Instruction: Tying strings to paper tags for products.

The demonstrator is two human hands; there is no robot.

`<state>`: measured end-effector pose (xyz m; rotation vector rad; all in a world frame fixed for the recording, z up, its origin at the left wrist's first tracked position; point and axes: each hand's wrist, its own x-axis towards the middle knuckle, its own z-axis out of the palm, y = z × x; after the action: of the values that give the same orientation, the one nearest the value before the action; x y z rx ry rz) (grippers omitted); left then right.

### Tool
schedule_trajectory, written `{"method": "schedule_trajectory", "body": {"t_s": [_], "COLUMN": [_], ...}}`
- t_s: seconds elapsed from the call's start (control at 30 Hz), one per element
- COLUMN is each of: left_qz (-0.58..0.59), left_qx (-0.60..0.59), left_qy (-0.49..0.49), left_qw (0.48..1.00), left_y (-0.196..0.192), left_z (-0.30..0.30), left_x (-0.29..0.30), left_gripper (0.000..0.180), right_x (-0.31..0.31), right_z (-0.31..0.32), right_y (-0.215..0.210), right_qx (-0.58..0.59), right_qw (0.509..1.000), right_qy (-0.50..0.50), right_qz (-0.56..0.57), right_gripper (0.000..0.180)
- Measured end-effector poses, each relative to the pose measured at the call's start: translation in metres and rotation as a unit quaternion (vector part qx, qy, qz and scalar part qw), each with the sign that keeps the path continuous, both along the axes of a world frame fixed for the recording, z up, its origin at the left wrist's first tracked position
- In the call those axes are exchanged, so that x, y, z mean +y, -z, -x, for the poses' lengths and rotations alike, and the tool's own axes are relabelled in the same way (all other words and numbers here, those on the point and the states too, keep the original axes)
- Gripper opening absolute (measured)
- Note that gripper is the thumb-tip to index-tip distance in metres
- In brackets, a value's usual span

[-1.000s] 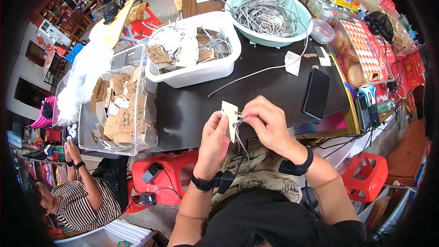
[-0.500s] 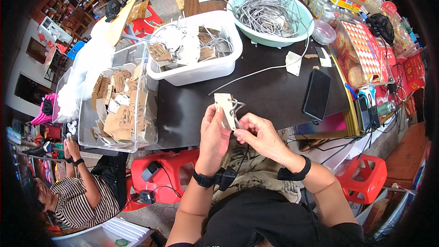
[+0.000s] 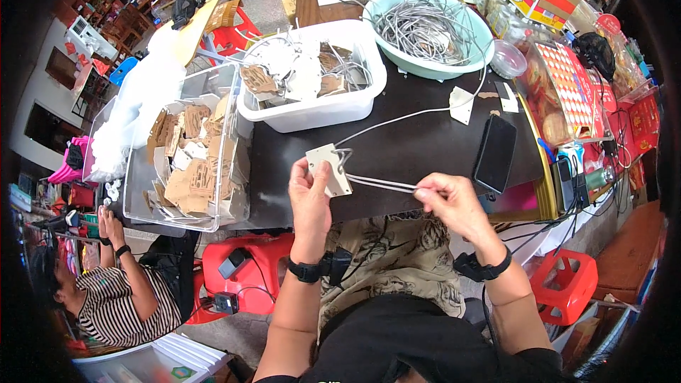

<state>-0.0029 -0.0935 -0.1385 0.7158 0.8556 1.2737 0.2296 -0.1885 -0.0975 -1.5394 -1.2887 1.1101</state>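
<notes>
Clamped thumb-to-fingers, the left hand (image 3: 311, 202) holds a flat, cream, rectangular card (image 3: 336, 176) mid-view; toward its three o'clock, I see the right hand (image 3: 454, 206) pinching thin, doubled grey cord (image 3: 383, 182).

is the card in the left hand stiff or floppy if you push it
The pale card is probably fairly stiff: it looks flat in the left hand. It seems thin, so likely light. The grey cord drawn straight to the right hand may tug it.
</notes>
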Motion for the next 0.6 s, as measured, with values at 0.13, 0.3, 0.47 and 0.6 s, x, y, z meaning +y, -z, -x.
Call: {"method": "schedule_trajectory", "body": {"t_s": [0.13,0.3,0.47,0.6], "left_qz": [-0.113,-0.352,-0.221,-0.128], "left_qx": [0.279,0.499,0.294,0.247], "left_qy": [-0.082,-0.039,0.157,0.132], "left_qw": [0.950,0.791,0.916,0.951], "left_y": [0.009,-0.046,-0.057,-0.059], "left_z": [0.010,-0.027,-0.053,-0.049], "left_x": [-0.002,-0.031,-0.032,-0.023], "left_gripper": [0.042,0.048,0.025,0.023], "right_x": [0.006,0.019,0.031,0.024], "right_z": [-0.014,0.009,0.019,0.015], "right_y": [-0.024,-0.042,-0.056,-0.033], "right_qx": [-0.177,-0.311,-0.270,-0.047], "right_qw": [0.983,0.928,0.919,0.946], "right_qy": [0.015,-0.090,0.003,0.178], "right_qz": [-0.050,-0.184,-0.287,-0.266], "right_gripper": [0.011,0.006,0.019,0.012]}}
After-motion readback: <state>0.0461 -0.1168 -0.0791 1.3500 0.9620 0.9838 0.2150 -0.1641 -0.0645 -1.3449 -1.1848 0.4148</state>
